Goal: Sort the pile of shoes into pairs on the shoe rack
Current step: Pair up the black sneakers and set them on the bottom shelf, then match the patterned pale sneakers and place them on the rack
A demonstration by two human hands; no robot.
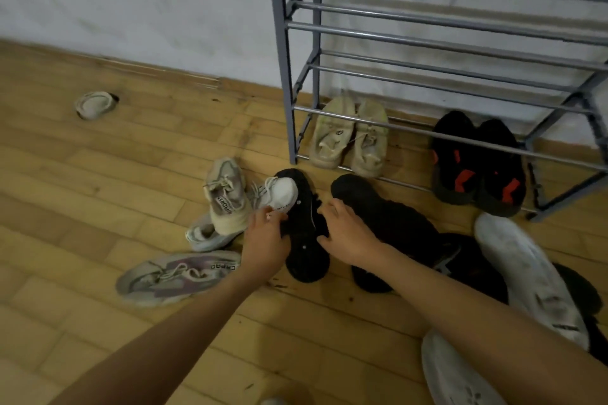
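A grey metal shoe rack [291, 82] stands against the wall. On its lowest bars sit a beige pair [350, 138] and a black pair with red marks [477, 164]. In front of it a pile lies on the floor. My left hand [266, 240] grips the side of a black shoe lying sole-up [304, 240]. My right hand [348, 233] touches that shoe's other edge and rests against a second black shoe [388, 217], fingers loosely spread. A white shoe [278, 194] leans on the black sole.
Left of the hands lie a beige and grey sneaker [227, 194], a pale one under it [205, 235] and a grey-purple sneaker [174, 276]. White soles [526, 276] and more black shoes lie at the right. A lone slipper [95, 104] sits far left on the wooden floor.
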